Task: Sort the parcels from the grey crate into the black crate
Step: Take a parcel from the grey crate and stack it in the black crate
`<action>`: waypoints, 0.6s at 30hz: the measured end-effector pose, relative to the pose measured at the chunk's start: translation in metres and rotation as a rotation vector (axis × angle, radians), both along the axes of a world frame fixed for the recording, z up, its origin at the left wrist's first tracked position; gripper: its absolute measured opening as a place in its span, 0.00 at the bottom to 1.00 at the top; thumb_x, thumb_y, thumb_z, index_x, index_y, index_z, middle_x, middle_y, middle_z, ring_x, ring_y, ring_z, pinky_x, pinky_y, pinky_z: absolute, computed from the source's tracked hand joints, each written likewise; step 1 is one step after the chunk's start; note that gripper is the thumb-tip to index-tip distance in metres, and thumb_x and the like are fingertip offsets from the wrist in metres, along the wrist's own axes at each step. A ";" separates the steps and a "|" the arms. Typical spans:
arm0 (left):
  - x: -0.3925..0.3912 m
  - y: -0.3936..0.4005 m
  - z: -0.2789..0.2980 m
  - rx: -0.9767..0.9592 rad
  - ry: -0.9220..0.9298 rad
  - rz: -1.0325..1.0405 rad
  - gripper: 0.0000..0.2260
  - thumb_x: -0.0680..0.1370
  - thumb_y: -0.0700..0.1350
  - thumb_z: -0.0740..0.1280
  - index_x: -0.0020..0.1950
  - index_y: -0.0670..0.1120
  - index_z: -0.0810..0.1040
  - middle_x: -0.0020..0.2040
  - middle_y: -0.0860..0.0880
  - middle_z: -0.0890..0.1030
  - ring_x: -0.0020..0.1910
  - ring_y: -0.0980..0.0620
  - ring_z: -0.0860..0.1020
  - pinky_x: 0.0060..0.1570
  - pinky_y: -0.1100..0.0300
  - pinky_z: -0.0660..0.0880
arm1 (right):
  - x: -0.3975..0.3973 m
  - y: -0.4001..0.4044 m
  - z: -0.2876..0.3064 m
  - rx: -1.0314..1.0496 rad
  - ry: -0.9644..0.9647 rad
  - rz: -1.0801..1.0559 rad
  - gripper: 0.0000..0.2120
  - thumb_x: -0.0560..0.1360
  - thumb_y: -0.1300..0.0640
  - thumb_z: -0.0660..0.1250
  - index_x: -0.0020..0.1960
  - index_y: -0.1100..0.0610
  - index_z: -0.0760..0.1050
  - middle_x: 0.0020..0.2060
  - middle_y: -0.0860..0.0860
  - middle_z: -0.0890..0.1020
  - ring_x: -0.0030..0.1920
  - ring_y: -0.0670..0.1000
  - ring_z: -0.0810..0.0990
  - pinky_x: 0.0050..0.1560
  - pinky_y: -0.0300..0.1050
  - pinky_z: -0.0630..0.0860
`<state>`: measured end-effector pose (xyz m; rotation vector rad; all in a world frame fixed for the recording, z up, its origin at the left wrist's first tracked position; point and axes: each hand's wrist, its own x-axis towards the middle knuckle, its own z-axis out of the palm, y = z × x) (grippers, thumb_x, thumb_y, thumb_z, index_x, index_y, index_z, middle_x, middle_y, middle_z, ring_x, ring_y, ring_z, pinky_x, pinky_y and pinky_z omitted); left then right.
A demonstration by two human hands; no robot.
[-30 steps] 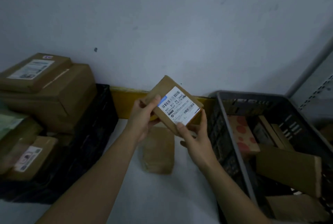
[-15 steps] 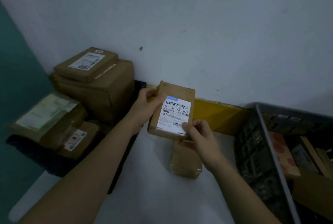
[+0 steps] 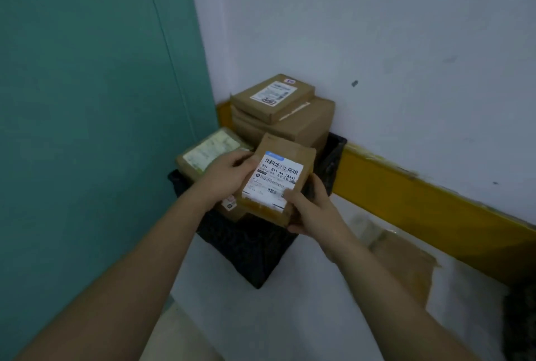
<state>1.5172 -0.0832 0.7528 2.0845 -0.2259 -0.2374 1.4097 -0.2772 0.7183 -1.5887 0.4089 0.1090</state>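
Observation:
Both hands hold a small brown parcel [image 3: 293, 154] with a white barcode label, label up, above the black crate [image 3: 255, 247]. My left hand [image 3: 229, 176] grips its left edge, thumb on the label. My right hand [image 3: 311, 209] grips its lower right corner, thumb on the label's bottom. The black crate stands in the corner and holds several stacked brown parcels; a labelled flat box [image 3: 272, 98] tops the pile. Only a dark sliver of the grey crate [image 3: 520, 323] shows at the right edge.
A teal wall [image 3: 87, 99] rises on the left and a white wall with a yellow strip [image 3: 420, 198] runs behind. A flat brown parcel [image 3: 406, 262] lies on the white surface to the right of the black crate.
The view and both hands swung left, carrying the labelled parcel from between the crates to above the black crate. The grey crate slid almost out of view.

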 end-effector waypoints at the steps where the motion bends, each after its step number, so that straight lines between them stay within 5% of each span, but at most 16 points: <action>1: 0.009 0.009 -0.002 0.095 -0.102 0.019 0.16 0.84 0.61 0.65 0.69 0.57 0.81 0.61 0.60 0.82 0.60 0.56 0.80 0.58 0.59 0.73 | 0.010 0.010 0.001 -0.019 0.003 -0.016 0.40 0.80 0.39 0.73 0.84 0.33 0.54 0.68 0.40 0.79 0.60 0.49 0.84 0.54 0.54 0.88; 6: 0.042 0.040 -0.018 0.252 -0.188 -0.037 0.22 0.85 0.60 0.63 0.77 0.53 0.76 0.75 0.50 0.77 0.72 0.48 0.75 0.67 0.57 0.70 | 0.052 0.049 0.007 -0.190 0.087 -0.085 0.48 0.80 0.36 0.70 0.86 0.36 0.40 0.64 0.48 0.75 0.58 0.58 0.81 0.47 0.57 0.89; 12: 0.073 0.050 -0.048 0.470 -0.241 -0.324 0.29 0.80 0.67 0.59 0.74 0.53 0.78 0.69 0.49 0.79 0.69 0.45 0.74 0.68 0.46 0.73 | 0.077 0.077 -0.025 -0.365 0.191 -0.039 0.50 0.82 0.42 0.69 0.86 0.42 0.33 0.64 0.56 0.80 0.51 0.62 0.87 0.41 0.58 0.88; 16: 0.083 0.047 -0.057 0.639 -0.379 -0.365 0.21 0.83 0.61 0.65 0.72 0.53 0.80 0.79 0.47 0.70 0.78 0.43 0.65 0.74 0.41 0.67 | 0.083 0.075 -0.046 -0.486 0.202 -0.032 0.53 0.81 0.42 0.71 0.86 0.43 0.32 0.57 0.57 0.85 0.38 0.58 0.88 0.30 0.48 0.84; 18: 0.086 0.044 -0.061 0.678 -0.430 -0.392 0.22 0.83 0.60 0.65 0.74 0.53 0.78 0.81 0.46 0.66 0.80 0.43 0.60 0.76 0.41 0.64 | 0.085 0.070 -0.051 -0.632 0.191 -0.006 0.55 0.79 0.35 0.71 0.87 0.47 0.34 0.58 0.55 0.86 0.44 0.57 0.89 0.38 0.50 0.85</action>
